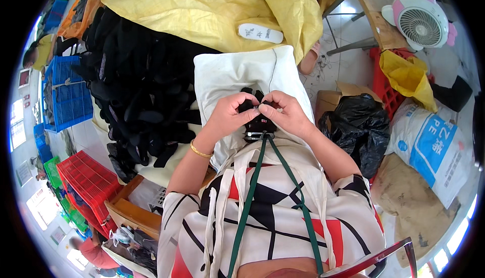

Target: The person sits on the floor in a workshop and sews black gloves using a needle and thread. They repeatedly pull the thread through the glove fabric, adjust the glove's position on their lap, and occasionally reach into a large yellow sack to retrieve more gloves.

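Left hand [228,115]: raised over the lap, fingers curled, thumb and forefinger closed in a pinch on a small piece of soft black fabric [246,106].
Right hand [287,116]: mirrors the left, thumb and forefinger drawn together at the same piece; whether something fine, such as a needle, sits between the fingertips cannot be told.
Black fabric: between the two hands, above the near part of a white cloth-covered cushion [214,78], partly hidden by the fingers.
Thread: one thin dark strand [273,71] runs over the cushion's far part toward the right hand.
Below the fingers: a dark object with pale shiny bands [259,135], its kind unclear, close to the knotted top of a dark green cord [251,192] that hangs down the person's front.
Wrist: a gold-coloured bracelet [201,150] circles the left one.
Left of the cushion: a large heap of black fabric pieces [136,86]; farther out, a blue plastic crate [68,96], a red slatted crate [88,187] and an open wooden drawer [134,210].
Beyond the cushion: yellow woven sheeting [172,5], with a white sole-shaped piece [260,33] marked by hand lying on it.
Right of the cushion: a bunched black plastic bag [358,126] by a brown cardboard box [327,101], then a white-and-blue printed sack [429,146].
Upper right: a white-and-pink fan [422,22] on a wooden tabletop [371,5].
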### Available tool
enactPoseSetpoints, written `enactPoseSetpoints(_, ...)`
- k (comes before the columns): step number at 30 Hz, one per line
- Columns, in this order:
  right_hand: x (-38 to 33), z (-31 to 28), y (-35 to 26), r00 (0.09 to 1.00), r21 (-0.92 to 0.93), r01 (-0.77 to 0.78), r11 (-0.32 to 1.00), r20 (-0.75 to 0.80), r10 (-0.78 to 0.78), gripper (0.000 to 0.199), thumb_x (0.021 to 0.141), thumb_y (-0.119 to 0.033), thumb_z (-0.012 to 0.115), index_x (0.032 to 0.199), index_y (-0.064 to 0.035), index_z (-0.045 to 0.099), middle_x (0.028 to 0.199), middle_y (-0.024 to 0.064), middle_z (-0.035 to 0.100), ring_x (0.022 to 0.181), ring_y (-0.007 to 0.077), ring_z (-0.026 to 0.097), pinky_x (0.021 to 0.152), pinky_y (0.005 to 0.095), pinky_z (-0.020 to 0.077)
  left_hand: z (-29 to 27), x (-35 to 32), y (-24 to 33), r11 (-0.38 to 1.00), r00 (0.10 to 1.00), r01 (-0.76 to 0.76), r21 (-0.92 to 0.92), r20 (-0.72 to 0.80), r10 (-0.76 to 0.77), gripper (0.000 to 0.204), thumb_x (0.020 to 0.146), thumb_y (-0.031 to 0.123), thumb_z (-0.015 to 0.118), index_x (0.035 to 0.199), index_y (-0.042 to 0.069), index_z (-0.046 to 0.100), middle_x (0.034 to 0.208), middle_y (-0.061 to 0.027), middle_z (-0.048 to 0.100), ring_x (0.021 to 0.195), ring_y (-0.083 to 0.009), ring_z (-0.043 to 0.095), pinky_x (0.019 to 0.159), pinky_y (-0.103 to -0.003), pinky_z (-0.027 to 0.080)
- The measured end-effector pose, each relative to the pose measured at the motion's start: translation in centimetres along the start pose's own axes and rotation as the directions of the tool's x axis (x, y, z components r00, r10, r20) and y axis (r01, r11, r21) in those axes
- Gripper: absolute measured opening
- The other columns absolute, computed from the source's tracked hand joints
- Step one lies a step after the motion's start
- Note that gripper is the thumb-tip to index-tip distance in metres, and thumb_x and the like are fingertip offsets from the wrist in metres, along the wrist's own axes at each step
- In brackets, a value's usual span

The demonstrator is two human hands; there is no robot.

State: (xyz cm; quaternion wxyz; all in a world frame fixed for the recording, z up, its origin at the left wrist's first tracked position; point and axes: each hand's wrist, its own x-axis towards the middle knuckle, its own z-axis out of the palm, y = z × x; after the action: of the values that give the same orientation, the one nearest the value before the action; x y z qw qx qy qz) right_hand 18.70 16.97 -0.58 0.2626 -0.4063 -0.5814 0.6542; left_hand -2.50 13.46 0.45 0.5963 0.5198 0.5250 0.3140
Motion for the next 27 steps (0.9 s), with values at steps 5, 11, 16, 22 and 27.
enactPoseSetpoints(5,0.6,0.5,-0.3,0.95,-0.314,0.292,0.903,-0.018,-0.313,0.015,0.09,-0.015,0.071,0.089,0.0001,0.066,0.081,0.0115,0.064,0.072,0.0236,0.06,0.065,0.033,0.0494,-0.6,-0.4,0.7,0.995,1.0,-0.017,0.1,0.024,0.015,0.014,0.085,0.007,0.071,0.096,0.003,0.065,0.083,0.0043,0.06,0.07,-0.0037,0.05,0.062,-0.021,0.042)
enactPoseSetpoints(11,0.1,2.9,-0.5,0.938,-0.055,0.261,0.964,-0.221,-0.266,0.012,0.095,-0.013,0.067,0.092,-0.0005,0.066,0.079,0.006,0.064,0.074,0.0143,0.06,0.065,0.0301,0.0494,0.6,-1.3,0.4,0.898,0.996,0.0,-0.44,-0.078,-0.038,0.007,0.091,0.005,0.065,0.097,0.002,0.061,0.085,-0.0032,0.066,0.077,-0.0085,0.064,0.07,-0.023,0.056)
enactPoseSetpoints(16,0.5,3.8,-0.2,0.981,0.464,0.035,0.885,-0.185,0.059,0.015,0.099,-0.015,0.062,0.096,-0.001,0.064,0.079,0.0017,0.063,0.07,0.0075,0.058,0.063,0.0259,0.0499,2.2,-1.2,-0.9,0.765,0.984,-0.067,-0.64,-0.168,-0.055,0.005,0.093,0.002,0.062,0.097,0.001,0.059,0.09,-0.0092,0.067,0.082,-0.0152,0.069,0.073,-0.027,0.06)
enactPoseSetpoints(22,0.9,1.8,-1.3,0.965,-0.162,0.109,0.981,-0.218,-0.144,0.03,0.089,-0.029,0.07,0.096,0.0004,0.066,0.093,0.0196,0.065,0.085,0.0345,0.065,0.076,0.0388,0.0536,2.6,-0.6,-1.4,0.924,0.946,0.008,-0.382,-0.296,-0.131,0.008,0.092,0.004,0.063,0.098,-0.001,0.06,0.087,-0.0054,0.063,0.078,-0.0138,0.064,0.071,-0.028,0.057)
enactPoseSetpoints(27,0.0,1.3,-1.9,0.975,-0.166,0.155,0.974,-0.131,-0.178,0.026,0.089,-0.025,0.069,0.093,0.0003,0.062,0.09,0.0201,0.063,0.084,0.0377,0.064,0.076,0.041,0.0518,3.1,-1.7,0.2,0.976,0.954,-0.049,-0.211,-0.3,-0.017,0.012,0.097,0.004,0.057,0.107,-0.003,0.058,0.092,-0.0077,0.064,0.08,-0.0129,0.063,0.072,-0.027,0.056)
